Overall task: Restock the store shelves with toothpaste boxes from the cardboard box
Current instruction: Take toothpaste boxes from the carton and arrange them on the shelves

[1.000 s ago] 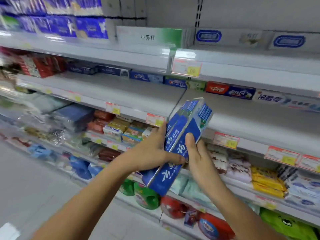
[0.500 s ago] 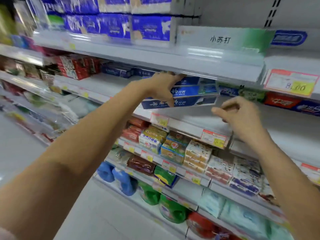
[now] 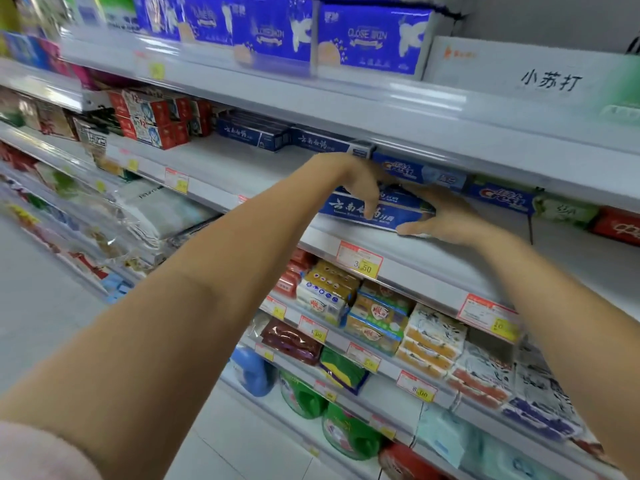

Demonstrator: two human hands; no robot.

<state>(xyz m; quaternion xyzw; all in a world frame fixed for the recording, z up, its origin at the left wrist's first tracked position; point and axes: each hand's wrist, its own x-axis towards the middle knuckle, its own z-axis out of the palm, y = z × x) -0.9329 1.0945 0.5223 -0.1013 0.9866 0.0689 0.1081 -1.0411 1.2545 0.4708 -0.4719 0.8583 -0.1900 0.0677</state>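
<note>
Nearest the lens, two bare forearms (image 3: 214,271) stretched up and forward toward the middle tier. Past them, left grip (image 3: 360,183) draped over a stack of long dark-blue-and-white cardboard toothpaste boxes (image 3: 349,210), fingers hooked over the top, thumb pressed down the printed front face: clamped on the stack. At the stack's far end, right grip (image 3: 446,216) cupped round it, thumb low at the front corner, fingers laid across the top, likewise closed on the boxes. Stack lying flat on the white metal shelf (image 3: 433,252), close behind the front lip, long axis running left to right along that lip, bracketed between the two grips; number of boxes hard to tell. Probably only a push straight back and a letting-go left for this load, with left grip nearer the middle and better placed to drive, right grip to keep the end square. Further back, matching dark-blue cartons (image 3: 256,133) lined along the rear, blue Crest cartons (image 3: 420,171) just behind the stack. Above, a tier of blue tissue packs (image 3: 367,39); below, yellow-and-blue soap bundles (image 3: 329,296) and red-and-yellow price tags (image 3: 360,259). Off to the left, pale floor (image 3: 41,306). No cardboard supply box in view.
</note>
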